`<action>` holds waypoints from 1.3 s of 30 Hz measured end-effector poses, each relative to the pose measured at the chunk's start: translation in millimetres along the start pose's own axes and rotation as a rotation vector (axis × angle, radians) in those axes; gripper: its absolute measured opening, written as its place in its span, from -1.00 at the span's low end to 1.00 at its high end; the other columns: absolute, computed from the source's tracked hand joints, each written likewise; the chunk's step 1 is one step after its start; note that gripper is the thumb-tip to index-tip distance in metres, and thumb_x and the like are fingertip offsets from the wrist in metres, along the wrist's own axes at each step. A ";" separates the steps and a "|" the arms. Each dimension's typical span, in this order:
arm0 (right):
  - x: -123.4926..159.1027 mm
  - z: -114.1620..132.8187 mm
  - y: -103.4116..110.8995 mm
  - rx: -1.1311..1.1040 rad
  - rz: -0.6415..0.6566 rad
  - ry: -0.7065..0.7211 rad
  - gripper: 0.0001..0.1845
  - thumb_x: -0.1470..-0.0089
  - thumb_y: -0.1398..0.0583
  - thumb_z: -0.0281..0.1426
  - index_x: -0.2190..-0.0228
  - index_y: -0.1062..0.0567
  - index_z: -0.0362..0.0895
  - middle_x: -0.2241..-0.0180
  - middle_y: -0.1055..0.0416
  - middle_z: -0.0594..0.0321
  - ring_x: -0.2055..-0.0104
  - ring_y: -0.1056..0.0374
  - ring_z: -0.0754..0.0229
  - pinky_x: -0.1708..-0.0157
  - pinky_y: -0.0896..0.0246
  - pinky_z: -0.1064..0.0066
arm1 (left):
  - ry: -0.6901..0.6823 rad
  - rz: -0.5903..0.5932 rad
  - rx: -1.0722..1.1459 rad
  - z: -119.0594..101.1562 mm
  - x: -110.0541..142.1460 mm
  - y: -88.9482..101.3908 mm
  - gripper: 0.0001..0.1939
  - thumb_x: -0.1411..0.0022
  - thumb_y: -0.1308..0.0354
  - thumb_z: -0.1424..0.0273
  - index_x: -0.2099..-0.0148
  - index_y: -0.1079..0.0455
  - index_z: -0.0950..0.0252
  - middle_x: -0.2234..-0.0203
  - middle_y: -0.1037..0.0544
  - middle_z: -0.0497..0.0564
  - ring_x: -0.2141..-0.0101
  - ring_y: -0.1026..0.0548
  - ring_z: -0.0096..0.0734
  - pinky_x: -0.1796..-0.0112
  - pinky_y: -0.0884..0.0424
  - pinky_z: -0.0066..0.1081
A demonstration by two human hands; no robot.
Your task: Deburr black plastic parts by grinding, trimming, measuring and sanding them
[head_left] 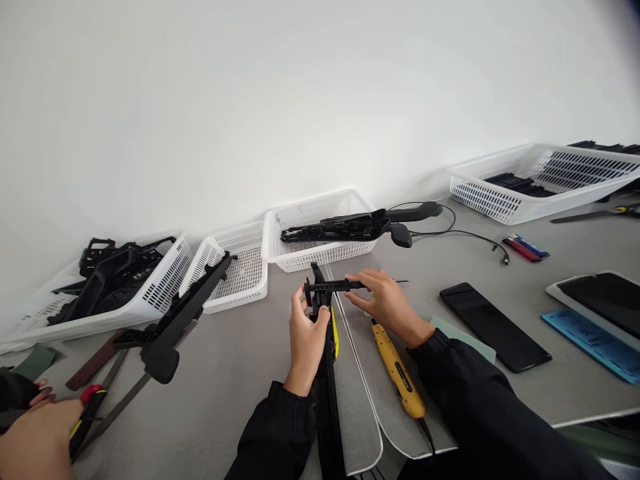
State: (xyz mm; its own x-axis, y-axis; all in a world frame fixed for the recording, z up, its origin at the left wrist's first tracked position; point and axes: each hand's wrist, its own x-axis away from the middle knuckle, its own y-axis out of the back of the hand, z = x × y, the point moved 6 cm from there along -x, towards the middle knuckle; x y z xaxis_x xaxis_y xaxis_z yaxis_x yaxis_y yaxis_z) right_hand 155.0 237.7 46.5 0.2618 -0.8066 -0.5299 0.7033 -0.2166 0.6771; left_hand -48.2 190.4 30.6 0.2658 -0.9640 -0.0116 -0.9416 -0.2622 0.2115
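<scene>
A black caliper (341,286) lies crosswise over the upper end of a long black plastic part (327,407), which runs down toward my body. My left hand (307,340) is closed around that end of the part, its fingers at the caliper's jaws and its thumb on the part. On the caliper's beam, farther right, my right hand (387,303) has a closed grip; the thin rod sticks out beyond its fingers. A yellow corded tool (397,373) lies below my right hand. Something yellow (335,337) shows partly from behind the part.
White baskets (235,303) with black plastic parts line the wall. Another person's hand (40,437) is at lower left, near a yellow-black handled tool (85,423). A black phone-like slab (495,327), a blue tray (595,343) and lighters (526,247) lie to the right.
</scene>
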 end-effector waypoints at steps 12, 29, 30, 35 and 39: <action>-0.5 0.0 1.3 0.009 -0.008 0.009 -0.69 -0.37 -0.35 -0.30 -0.08 -0.67 -0.11 0.28 -0.60 0.14 0.27 -0.48 0.01 0.19 -0.23 0.21 | -0.054 0.005 -0.010 -6.3 -0.9 0.3 -0.49 -0.35 -0.24 0.40 -0.32 -0.37 0.15 -0.11 -0.67 0.12 -0.17 -0.61 -0.12 -0.08 -0.50 -0.21; -0.3 -5.4 -0.4 -0.019 0.015 -0.010 -0.65 -0.40 -0.32 -0.24 -0.11 -0.67 -0.11 0.28 -0.59 0.14 0.26 -0.46 0.01 0.18 -0.25 0.20 | -0.030 0.040 -0.008 -8.4 0.0 0.4 -0.59 -0.37 -0.23 0.37 -0.24 -0.42 0.16 -0.08 -0.66 0.12 -0.13 -0.61 -0.10 -0.10 -0.49 -0.18; -0.1 -5.5 -0.5 -0.021 0.015 -0.011 -0.65 -0.40 -0.31 -0.23 -0.11 -0.67 -0.11 0.28 -0.59 0.14 0.26 -0.46 0.01 0.18 -0.25 0.20 | -0.031 0.041 -0.006 -8.2 0.0 0.2 -0.59 -0.37 -0.23 0.37 -0.24 -0.43 0.16 -0.07 -0.66 0.12 -0.12 -0.61 -0.10 -0.10 -0.49 -0.19; -0.4 -6.1 -0.4 -0.023 -0.001 -0.021 -0.64 -0.41 -0.30 -0.20 -0.10 -0.68 -0.10 0.29 -0.59 0.14 0.27 -0.45 0.01 0.18 -0.26 0.18 | -0.034 0.042 0.004 -4.5 -0.5 -0.3 -0.57 -0.39 -0.24 0.35 -0.27 -0.40 0.16 -0.09 -0.67 0.12 -0.13 -0.62 -0.10 -0.08 -0.50 -0.20; -0.7 -6.9 -0.6 -0.020 -0.009 -0.024 -0.64 -0.41 -0.30 -0.19 -0.10 -0.68 -0.10 0.28 -0.60 0.13 0.25 -0.47 0.00 0.17 -0.27 0.17 | -0.017 0.045 -0.004 0.4 -2.6 -1.0 -0.54 -0.41 -0.24 0.31 -0.31 -0.37 0.16 -0.11 -0.66 0.14 -0.15 -0.60 -0.08 -0.08 -0.50 -0.19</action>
State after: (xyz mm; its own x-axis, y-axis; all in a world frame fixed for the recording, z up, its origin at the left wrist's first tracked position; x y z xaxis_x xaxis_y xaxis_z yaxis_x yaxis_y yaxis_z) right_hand 159.1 242.1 42.9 0.2398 -0.8174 -0.5238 0.7190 -0.2130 0.6616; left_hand -48.0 193.2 30.0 0.2192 -0.9755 -0.0185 -0.9517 -0.2179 0.2163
